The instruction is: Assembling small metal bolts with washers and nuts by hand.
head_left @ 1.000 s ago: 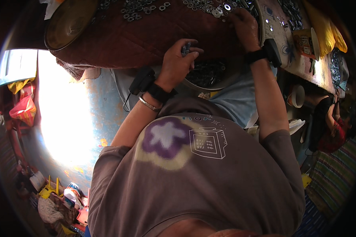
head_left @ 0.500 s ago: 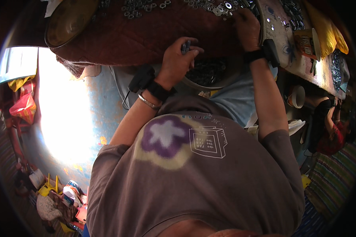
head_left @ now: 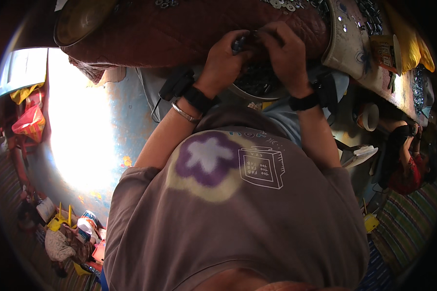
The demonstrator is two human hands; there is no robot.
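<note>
My left hand (head_left: 224, 60) is closed around a few small grey metal pieces (head_left: 238, 44), shaped like short bolts. Close beside it, fingertips almost touching, my right hand (head_left: 285, 53) is pinched; whatever its fingers hold is too small and dark to make out. Both hands are over the near edge of a dark red cloth (head_left: 179, 43). Beneath them, partly hidden by hands and wrists, is a round pan (head_left: 250, 95) of dark metal pieces (head_left: 260, 80). Flat washers (head_left: 282, 5) lie on the cloth at the far side, with some nuts (head_left: 166, 3) further left.
A round metal dish (head_left: 82, 22) stands at the far left. On the right, a light patterned cloth (head_left: 349, 53) bears more metal pieces (head_left: 369, 17), a printed tub (head_left: 386, 53) and a yellow bag (head_left: 408, 39). Another person (head_left: 408, 169) sits at the far right.
My right hand has come from the washers back to my left hand, its fingers now pinched. My left hand has moved slightly right and away from me, still holding the metal pieces.
</note>
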